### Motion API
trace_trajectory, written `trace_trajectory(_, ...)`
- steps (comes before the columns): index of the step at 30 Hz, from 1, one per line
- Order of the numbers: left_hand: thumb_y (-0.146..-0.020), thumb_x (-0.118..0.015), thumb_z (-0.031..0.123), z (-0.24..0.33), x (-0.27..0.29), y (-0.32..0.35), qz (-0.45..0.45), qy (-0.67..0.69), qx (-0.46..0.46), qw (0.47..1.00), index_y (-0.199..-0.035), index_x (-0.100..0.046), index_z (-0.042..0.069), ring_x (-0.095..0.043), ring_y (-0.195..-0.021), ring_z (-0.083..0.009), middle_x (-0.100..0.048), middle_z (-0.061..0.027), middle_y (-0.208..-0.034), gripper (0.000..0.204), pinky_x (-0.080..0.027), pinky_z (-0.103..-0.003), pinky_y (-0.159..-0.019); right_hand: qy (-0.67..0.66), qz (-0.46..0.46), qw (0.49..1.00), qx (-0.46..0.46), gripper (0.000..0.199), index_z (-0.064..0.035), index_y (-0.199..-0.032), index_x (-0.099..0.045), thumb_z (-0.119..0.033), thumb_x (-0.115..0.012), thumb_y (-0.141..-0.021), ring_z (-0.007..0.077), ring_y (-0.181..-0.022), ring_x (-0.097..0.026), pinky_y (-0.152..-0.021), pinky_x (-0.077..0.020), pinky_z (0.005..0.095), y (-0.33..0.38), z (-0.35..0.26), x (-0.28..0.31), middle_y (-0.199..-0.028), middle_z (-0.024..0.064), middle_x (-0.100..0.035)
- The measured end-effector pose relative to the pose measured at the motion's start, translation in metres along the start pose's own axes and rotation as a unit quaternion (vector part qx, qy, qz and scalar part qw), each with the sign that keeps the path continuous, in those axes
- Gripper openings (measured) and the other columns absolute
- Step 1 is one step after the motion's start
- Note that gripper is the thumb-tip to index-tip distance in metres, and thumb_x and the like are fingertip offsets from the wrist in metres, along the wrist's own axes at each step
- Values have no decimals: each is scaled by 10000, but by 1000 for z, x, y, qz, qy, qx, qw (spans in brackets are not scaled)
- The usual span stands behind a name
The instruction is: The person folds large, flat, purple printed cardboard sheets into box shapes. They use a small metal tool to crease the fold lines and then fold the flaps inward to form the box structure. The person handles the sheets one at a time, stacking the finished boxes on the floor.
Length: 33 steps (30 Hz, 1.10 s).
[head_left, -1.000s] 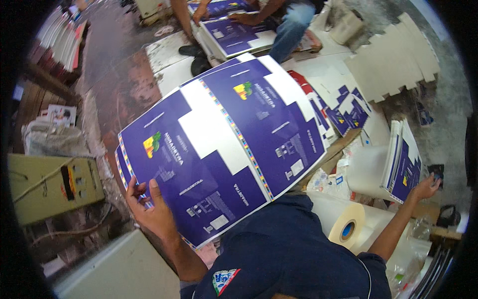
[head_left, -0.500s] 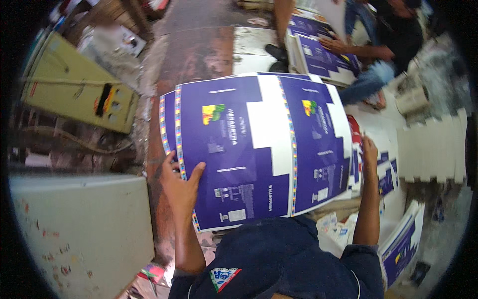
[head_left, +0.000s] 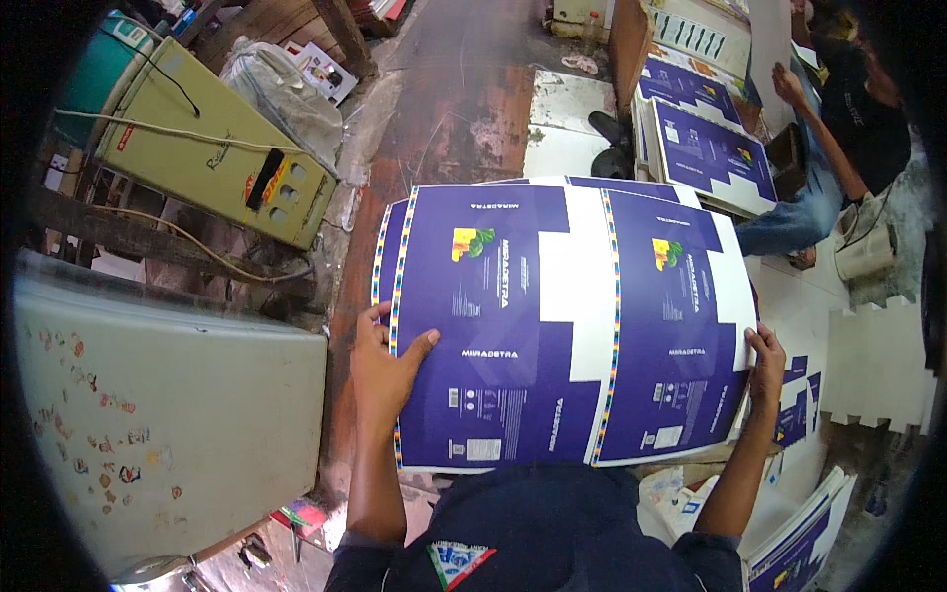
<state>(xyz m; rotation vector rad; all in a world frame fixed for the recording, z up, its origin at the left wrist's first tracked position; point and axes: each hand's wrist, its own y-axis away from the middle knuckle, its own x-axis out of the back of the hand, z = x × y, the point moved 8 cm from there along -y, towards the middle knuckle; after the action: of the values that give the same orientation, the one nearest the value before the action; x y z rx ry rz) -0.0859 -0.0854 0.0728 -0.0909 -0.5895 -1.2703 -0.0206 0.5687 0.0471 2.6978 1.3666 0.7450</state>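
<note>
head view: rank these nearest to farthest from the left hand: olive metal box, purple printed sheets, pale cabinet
1. Purple printed sheets: gripped at their left edge by the left hand.
2. Pale cabinet: just left of the hand.
3. Olive metal box: farther off, upper left.

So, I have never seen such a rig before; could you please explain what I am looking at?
There is no robot here: a wide fisheye camera worn on a person's head looks down, so straight edges bend near the rim. The bare left hand and right hand are the wearer's own. The left grips a large purple-and-white printed sheet by its left edge; the right is at the opposite edge, its grip hard to make out. A second sheet peeks out beneath; what supports them is hidden. At upper right, a stack of similar sheets lies near a co-worker; a pale cabinet stands at left.
</note>
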Motion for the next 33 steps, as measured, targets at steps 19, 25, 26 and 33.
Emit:
trace_trajectory(19, -787, -824, 148, -10, -4, 4, 28, -31, -4, 999, -1303, -455, 0, -688, -811, -172, -701, -127, -889, 652, -552, -303, -736, -55, -3, 998, -28, 421, 45, -1226, -599, -163, -715, -879, 196, -1065, -604, -964, -461, 321, -6, 7, 1, -1127, 122, -657)
trace_trajectory(25, -794, -795, 45, -11, -9, -1, -48, 102, 48, 992, -1320, -399, -13, -698, -900, -178, -713, -176, -1019, 661, -571, -300, -764, -62, -13, 997, -44, 476, 61, -1243, -577, -183, -733, -866, 187, -1077, -592, -954, -449, 310, -12, 19, -2, -1124, 117, -657)
trace_trajectory(26, -793, -796, 45, -11, -10, -1, -57, 92, 56, 993, -1319, -400, -12, -698, -897, -178, -716, -175, -1017, 661, -571, -300, -763, -49, -7, 998, -41, 474, 60, -1242, -574, -183, -732, -866, 184, -1073, -592, -953, -449, 307, -12, 19, 0, -1122, 113, -656)
trace_trajectory(33, -800, -792, 61, -11, -7, 0, -9, 86, 9, 996, -1219, -449, -36, -692, -815, -169, -725, -175, -952, 550, -563, -288, -722, -65, -10, 997, -42, 464, 35, -1235, -574, -189, -737, -863, 175, -1046, -602, -945, -455, 295, -6, 11, -1, -1109, 99, -655)
